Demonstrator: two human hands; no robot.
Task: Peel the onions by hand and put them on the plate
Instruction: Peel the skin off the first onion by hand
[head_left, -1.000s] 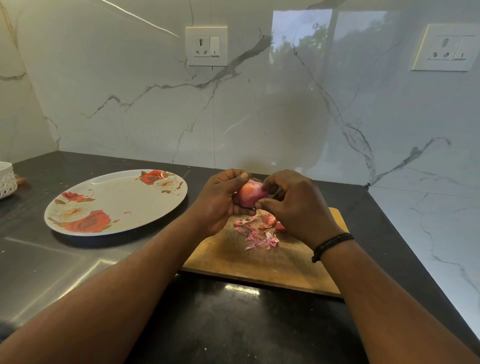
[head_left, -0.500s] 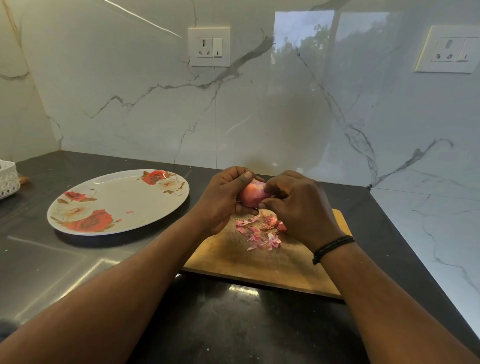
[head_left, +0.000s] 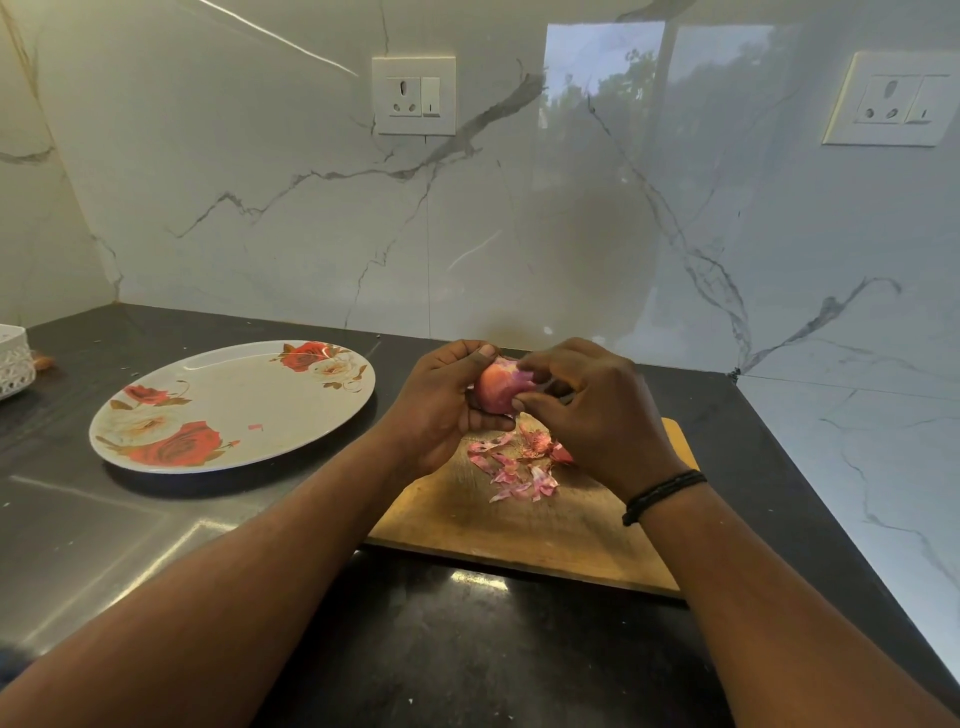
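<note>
Dark counter (head_left: 156, 545) under me, flowered plate (head_left: 218, 400) off to my left with no onion on it yet, wooden board (head_left: 519, 525) below my hands. My left hand (head_left: 436, 405) cups the onion (head_left: 496, 387) above the board, and my right hand (head_left: 587, 410) pinches at its skin. Peel scraps (head_left: 514, 467) litter the board. Slick onion: a hard tug could pop it loose onto the counter.
</note>
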